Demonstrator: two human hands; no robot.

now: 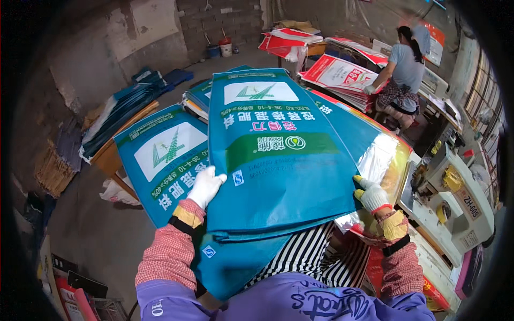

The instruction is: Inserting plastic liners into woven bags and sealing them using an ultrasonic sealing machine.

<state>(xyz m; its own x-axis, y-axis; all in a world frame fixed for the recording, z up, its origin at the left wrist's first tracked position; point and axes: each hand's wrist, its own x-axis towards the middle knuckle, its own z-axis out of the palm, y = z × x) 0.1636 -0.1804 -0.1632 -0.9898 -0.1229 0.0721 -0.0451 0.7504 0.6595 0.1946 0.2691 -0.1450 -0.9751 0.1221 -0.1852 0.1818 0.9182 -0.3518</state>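
A thick teal sack (284, 187), or several laid together, with a white panel and a green band, lies in front of me and reaches over my lap. My left hand (208, 186), in a white glove, closes on its left edge. At the right edge my right hand (372, 195), in a glove with yellow fingertips, grips it; part of its fingers is hidden. Another teal sack (160, 144) lies to the left, partly under the first. Below the near folded edge, a further teal sack (235, 262) hangs over my striped trousers (305, 251).
A white sewing machine (455, 198) stands close on my right, beside shiny silver-and-yellow sacks (383, 160). A co-worker (404, 69) sits at the back right near red-and-white sacks (342, 75). Stacked teal sacks (123, 117) lie at the left; buckets (226, 49) stand by the far wall.
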